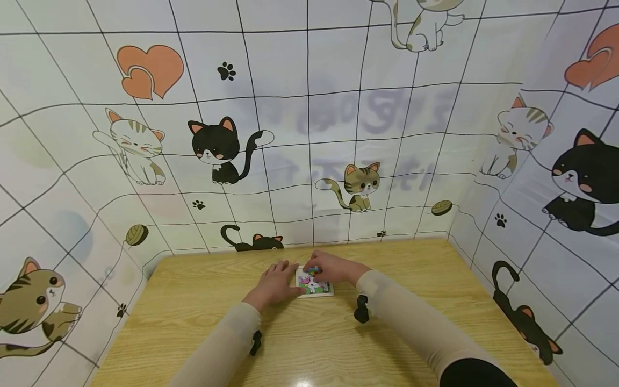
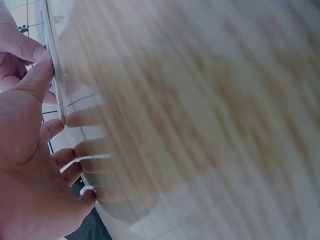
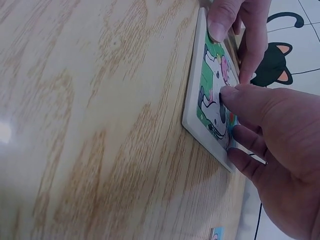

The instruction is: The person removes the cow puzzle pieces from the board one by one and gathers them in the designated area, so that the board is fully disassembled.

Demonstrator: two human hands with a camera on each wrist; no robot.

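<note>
A small picture puzzle in a pale frame lies on the table, showing a white cow on green grass. My left hand steadies its left side, thumb along the near-left edge and fingers spread on the wood. In the right wrist view, the left thumb rests on the picture. My right hand reaches over the upper part of the puzzle, thumb and fingers bent about a blue, colourful puzzle piece. Its thumb touches the picture in the right wrist view. The fingers partly hide the piece.
Another small blue piece lies on the table at the bottom of the right wrist view. The wooden table backs onto a cat-patterned cloth wall. Dark wrist mounts sit on both sleeves.
</note>
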